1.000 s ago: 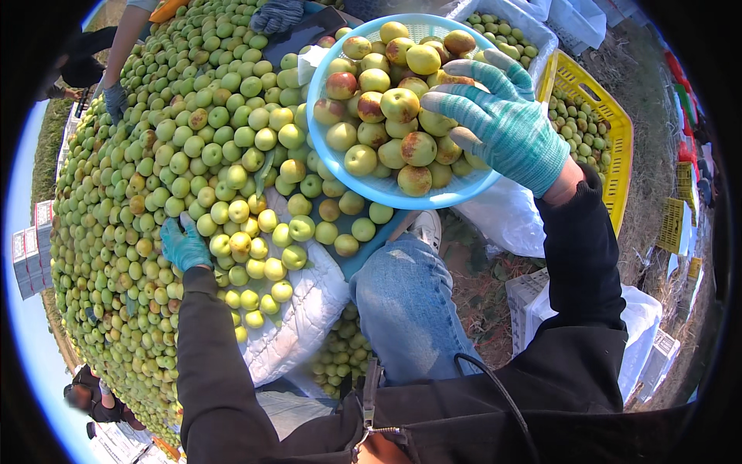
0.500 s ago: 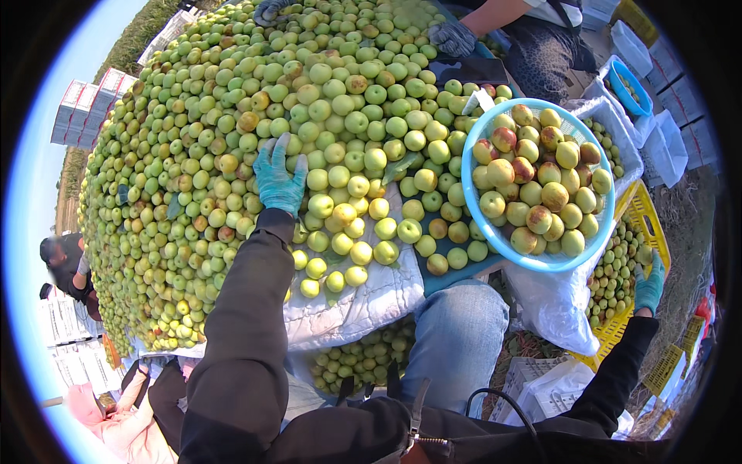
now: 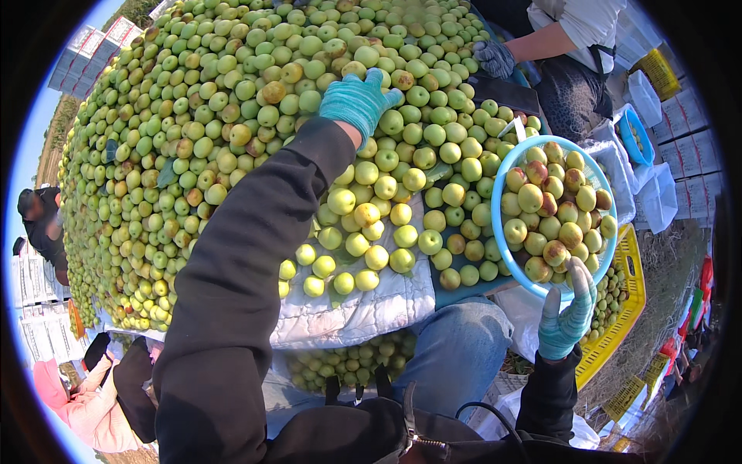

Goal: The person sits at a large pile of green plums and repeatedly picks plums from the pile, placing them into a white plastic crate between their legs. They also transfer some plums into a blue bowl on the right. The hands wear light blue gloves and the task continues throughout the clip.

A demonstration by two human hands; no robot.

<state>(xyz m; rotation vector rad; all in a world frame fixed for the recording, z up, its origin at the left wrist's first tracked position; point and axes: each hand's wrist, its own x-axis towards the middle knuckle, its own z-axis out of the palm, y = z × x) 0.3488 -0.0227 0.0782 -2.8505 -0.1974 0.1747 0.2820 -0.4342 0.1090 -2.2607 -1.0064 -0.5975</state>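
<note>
My left hand (image 3: 359, 107), in a teal knit glove, lies on a big heap of green-yellow jujubes (image 3: 255, 116). Its thumb and fingers are spread apart; some fingertips are hidden from me, and no fruit shows in its grip. To the right stands a round light-blue basket (image 3: 506, 236) full of jujubes with red-brown patches (image 3: 553, 205). At the basket's near rim my right hand (image 3: 568, 313), gloved alike, is raised with its fingers stretched out and apart. Its fingertips overlap the rim and the nearest fruit; whether they touch cannot be made out.
A yellow crate (image 3: 630, 298) of jujubes is right of the basket. White quilted cloth (image 3: 355, 313) hangs at the heap's near edge, with more jujubes (image 3: 359, 359) below. Across the heap a co-worker's grey-gloved hand (image 3: 495, 58) rests by a dark flat panel (image 3: 506, 94).
My left hand has moved right and farther up the heap. My right hand has come from the yellow crate to the basket's near rim. The view has shifted slightly.
</note>
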